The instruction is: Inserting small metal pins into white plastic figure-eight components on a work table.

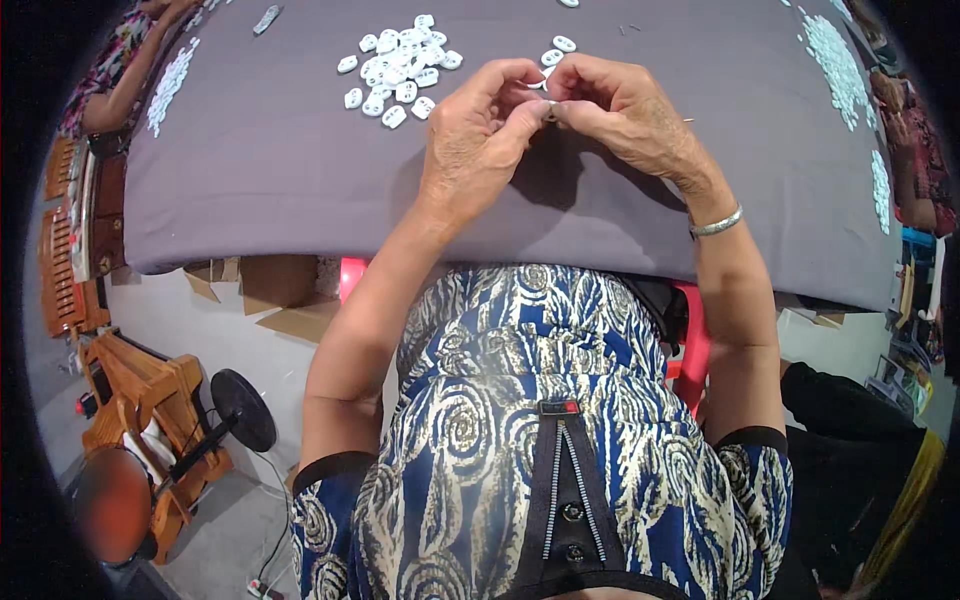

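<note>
Over the cloth-covered table (300,190), my left hand (470,145) and my right hand (640,120) meet, both closed with thumbs and fingertips pinched together. Between the thumb tips shows a bit of a small white piece (549,114); the fingers hide most of it. Just beyond my fingers lie a few loose white oval pieces (564,44) with dark marks, one partly covered by my hands. Past my left hand spreads a loose heap of similar white oval pieces (400,66). My right wrist wears a silver bangle (717,222).
Co-workers' arms reach in at the left (120,105) and right edges. More white pieces lie at the far left (172,85) and far right (838,75). Two tiny thin bits (630,28) lie at the back. Below left stand a black fan (243,410) and wooden furniture.
</note>
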{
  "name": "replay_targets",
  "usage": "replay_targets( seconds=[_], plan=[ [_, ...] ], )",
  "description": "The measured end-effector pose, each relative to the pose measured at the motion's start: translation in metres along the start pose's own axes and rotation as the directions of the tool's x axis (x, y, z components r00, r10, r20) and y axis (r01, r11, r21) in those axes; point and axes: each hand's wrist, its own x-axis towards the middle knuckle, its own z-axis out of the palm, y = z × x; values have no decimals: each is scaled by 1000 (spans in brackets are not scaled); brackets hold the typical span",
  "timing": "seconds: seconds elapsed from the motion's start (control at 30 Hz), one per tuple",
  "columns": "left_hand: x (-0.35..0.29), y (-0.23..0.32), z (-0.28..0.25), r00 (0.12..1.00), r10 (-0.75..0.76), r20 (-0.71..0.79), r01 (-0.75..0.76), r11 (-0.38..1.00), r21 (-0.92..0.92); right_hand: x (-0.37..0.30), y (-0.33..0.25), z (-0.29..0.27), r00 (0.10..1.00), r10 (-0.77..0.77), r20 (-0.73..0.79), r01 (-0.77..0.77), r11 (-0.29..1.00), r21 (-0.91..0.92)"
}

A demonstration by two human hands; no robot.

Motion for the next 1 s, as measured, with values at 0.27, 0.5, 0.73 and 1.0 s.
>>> replay_targets(
  seconds=[0.27,0.5,0.73,1.0],
  plan=[
    [0,1,-2,1000,-5,29,9,989,-151,0,-13,-3,999,48,14,-50,981,186],
    [2,3,1,994,-53,-96,13,925,-379,2,-3,2,996,38,-81,-21,981,191],
    [-3,0,7,980,25,-197,-82,955,-284,-1,-5,16,993,1,-119,14,992,123],
    [-3,0,7,992,49,-117,-74,972,-223,-3,-12,12,988,94,-120,-71,980,184]
  ],
)
